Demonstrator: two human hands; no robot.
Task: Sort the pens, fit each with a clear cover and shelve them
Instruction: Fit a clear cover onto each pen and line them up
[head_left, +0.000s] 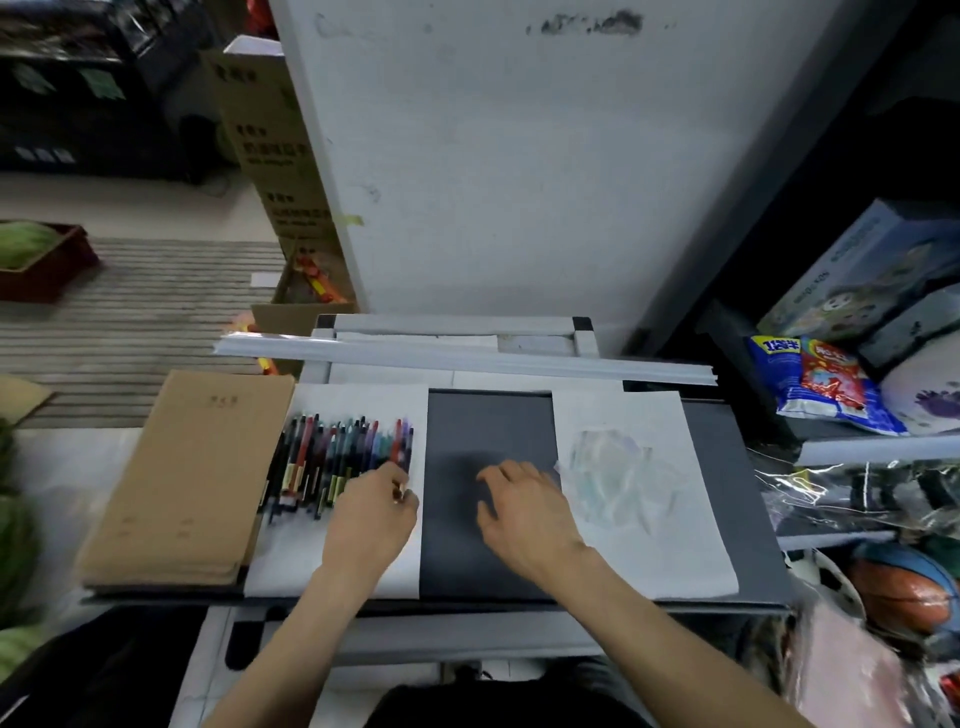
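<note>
Several coloured pens lie side by side on a white sheet at the left of the dark work board. My left hand is at the right end of that row, its fingers curled round a pen's lower end. A heap of clear covers lies on a second white sheet to the right. My right hand hovers over the bare dark strip between the sheets, fingers spread and relaxed, just left of the covers and holding nothing.
A stack of brown paper notebooks lies left of the pens. Long white strips run along the board's far edge before a grey panel. Shelves on the right hold a snack bag, boxes and a basketball.
</note>
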